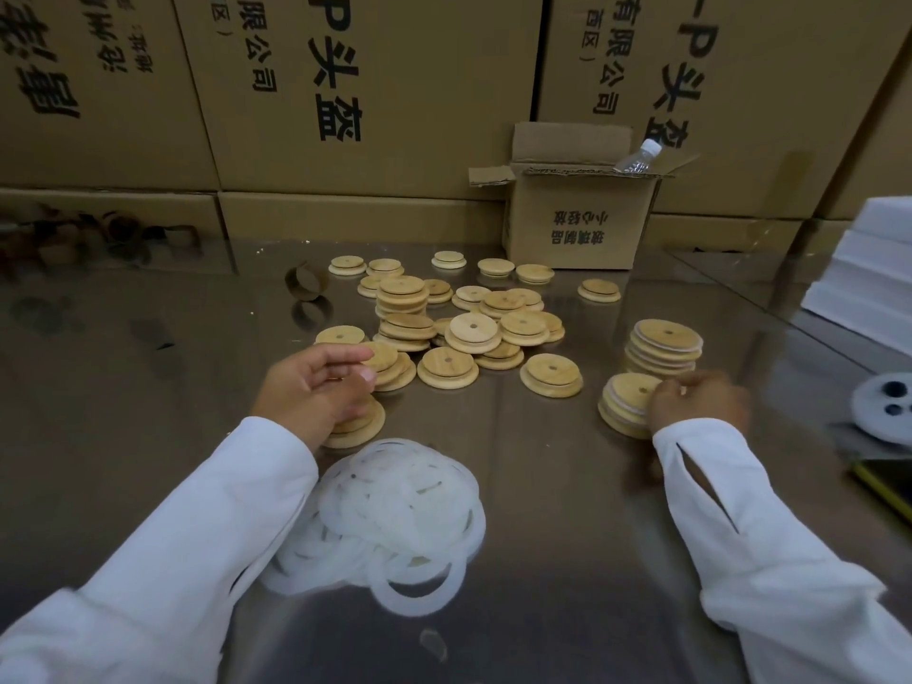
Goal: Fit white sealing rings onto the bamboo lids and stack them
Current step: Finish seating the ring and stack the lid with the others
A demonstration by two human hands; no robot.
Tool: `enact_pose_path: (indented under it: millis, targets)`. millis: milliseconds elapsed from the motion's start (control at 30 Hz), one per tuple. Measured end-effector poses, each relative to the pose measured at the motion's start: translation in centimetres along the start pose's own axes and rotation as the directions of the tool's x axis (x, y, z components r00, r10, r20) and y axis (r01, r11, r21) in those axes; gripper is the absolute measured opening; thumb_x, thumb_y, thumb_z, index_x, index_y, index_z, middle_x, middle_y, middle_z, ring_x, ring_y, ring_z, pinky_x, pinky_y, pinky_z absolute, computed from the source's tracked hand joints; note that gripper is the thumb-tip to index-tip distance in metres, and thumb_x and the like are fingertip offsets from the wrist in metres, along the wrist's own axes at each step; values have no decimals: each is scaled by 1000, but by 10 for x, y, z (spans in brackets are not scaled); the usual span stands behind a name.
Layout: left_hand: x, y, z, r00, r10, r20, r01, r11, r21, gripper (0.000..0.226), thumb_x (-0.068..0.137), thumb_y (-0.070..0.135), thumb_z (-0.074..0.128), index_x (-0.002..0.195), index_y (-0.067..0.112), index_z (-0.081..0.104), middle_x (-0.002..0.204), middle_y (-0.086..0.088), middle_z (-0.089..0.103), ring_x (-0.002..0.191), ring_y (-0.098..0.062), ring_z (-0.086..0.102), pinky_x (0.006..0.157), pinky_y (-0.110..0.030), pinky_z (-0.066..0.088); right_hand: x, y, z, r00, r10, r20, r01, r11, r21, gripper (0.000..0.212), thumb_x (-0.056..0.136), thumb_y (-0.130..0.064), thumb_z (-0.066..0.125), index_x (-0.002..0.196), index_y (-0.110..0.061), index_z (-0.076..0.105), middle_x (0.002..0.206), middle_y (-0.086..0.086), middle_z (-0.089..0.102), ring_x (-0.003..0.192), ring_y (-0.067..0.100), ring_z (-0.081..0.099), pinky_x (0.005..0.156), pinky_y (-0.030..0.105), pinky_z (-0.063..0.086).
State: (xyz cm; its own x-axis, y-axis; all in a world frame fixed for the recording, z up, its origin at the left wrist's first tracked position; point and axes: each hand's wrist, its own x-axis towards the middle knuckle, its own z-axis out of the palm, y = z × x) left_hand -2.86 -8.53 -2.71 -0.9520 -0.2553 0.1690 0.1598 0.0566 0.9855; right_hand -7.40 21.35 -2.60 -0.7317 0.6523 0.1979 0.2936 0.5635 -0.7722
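our left grip [312,387] hovers with its fingers loosely curled over a bare lid [364,429]; we cannot tell whether it holds it. the ring pile [395,515] lies flat on the worktop [543,466], just nearer us and far closer to this grip than to the right grip [698,402]. that one curls its fingers on the short stack [623,402] beside the tall stack [664,345]. the small box [577,229] reads, upside down, 玻璃制品 小心轻放; the cartons [370,91] show 有限公司.

The big carton [419,91] straight ahead has bold black print turned on its side: "P头盔", with a smaller "有限公司" beside it. The right-hand carton [789,91] shows the same, plus "(西区)". The small open box [543,214] reads, upside down, "玻璃制品" and "小心轻放". I can't make out the print on the left carton [123,116].
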Motion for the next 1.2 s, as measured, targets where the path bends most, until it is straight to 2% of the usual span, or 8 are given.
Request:
enact_pose_path:
  millis: [167,267,433,700,833,1000,1100,1200]
  targets:
    - [5,-3,-1,992,85,-89,-67,979,193,21,81,2,64,80,24,65,81,-3,66,80,-17,60,69,-22,46,-35,-17,8,880,-452,-145,474,857,204,19,84,-7,53,102,-8,57,103,11,52,94,29,53,83,32,41]
    - [6,-8,-3,994,87,-73,-48,903,428,15,79,10,69,81,24,63,89,0,62,83,-10,55,66,-16,37,-63,-24,23,731,-682,24,665,719,203,18,83,-9,55,100,-13,57,92,-3,44,85,17,48,72,29,37]
    - [10,-16,-5,999,-26,-30,39,736,676,32,71,23,77,97,25,58,108,1,47,96,-18,48,79,-27,37,-77,-27,37,566,-795,219,765,605,220,19,87,-18,53,106,-21,55,92,-14,42,83,1,39,71,19,32]
    - [4,-7,-3,991,135,-20,-94,779,620,51,60,21,85,99,29,53,99,6,57,95,-16,54,78,-25,42,-78,-30,35,591,-756,281,707,654,270,12,89,-24,53,101,-26,52,85,-14,47,78,2,44,64,13,34]
    - [-10,5,10,907,376,191,-418,737,531,60,55,20,85,105,31,53,103,19,56,97,3,52,76,1,34,-93,-38,36,719,-585,376,332,764,554,7,86,-32,56,92,-28,56,79,-10,58,77,-3,52,65,6,38]
    - [-16,9,16,780,507,367,-626,625,466,65,52,14,88,104,30,53,107,18,56,100,-1,53,86,-7,38,-110,-45,36,625,-543,561,63,751,657,4,86,-25,59,89,-27,62,78,4,70,79,16,65,82,34,51]
    - [-16,10,17,849,387,359,-510,775,373,75,52,19,89,110,37,45,110,13,56,107,-3,54,92,-20,43,-113,-46,35,644,-541,542,54,738,672,8,86,-19,61,84,-27,61,77,10,69,76,18,65,82,38,51]
    - [-14,13,17,964,214,159,-237,961,145,68,58,41,80,116,28,47,108,6,59,103,-6,58,83,-15,48,-117,-47,34,625,-556,549,50,730,682,9,86,-17,60,85,-26,61,83,17,68,72,16,61,78,33,51]
